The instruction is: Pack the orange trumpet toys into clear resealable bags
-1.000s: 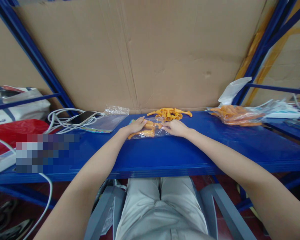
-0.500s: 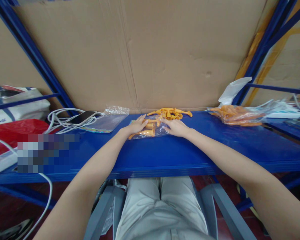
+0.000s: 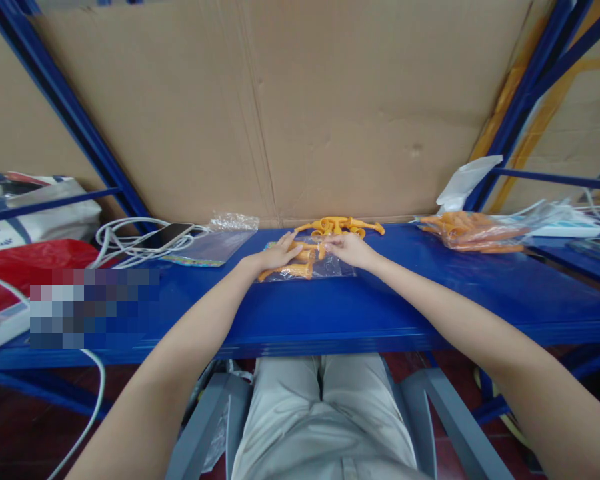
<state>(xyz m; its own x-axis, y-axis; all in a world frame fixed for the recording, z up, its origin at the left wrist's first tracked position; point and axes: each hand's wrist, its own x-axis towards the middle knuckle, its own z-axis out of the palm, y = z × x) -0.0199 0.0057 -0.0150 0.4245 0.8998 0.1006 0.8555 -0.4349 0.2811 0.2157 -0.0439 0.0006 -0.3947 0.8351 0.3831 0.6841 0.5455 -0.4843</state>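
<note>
A clear plastic bag [image 3: 334, 268] lies flat in front of me, with several horn-shaped orange plastic pieces [image 3: 297, 270] inside. My left hand [image 3: 276, 255] rests on the bag's left part, fingers spread over the pieces. At the bag's right side, my right hand [image 3: 351, 249] is closed, its fingertips pinching the end of an orange plastic piece; the exact grip is partly hidden. Just behind both hands lies a loose pile of similar orange pieces [image 3: 337, 223], some with funnel-like ends.
On the blue table [image 3: 320, 313], a flat clear bag [image 3: 215, 245], a phone [image 3: 173, 235] and coiled white cable [image 3: 117, 240] lie left. A filled bag of orange pieces [image 3: 463, 230] lies right. A cardboard wall [image 3: 320, 113] stands behind, between blue posts.
My right hand has shifted slightly right and its fingers have drawn together. More of the bag's right part shows. My left hand stays nearly in place on the bag.
</note>
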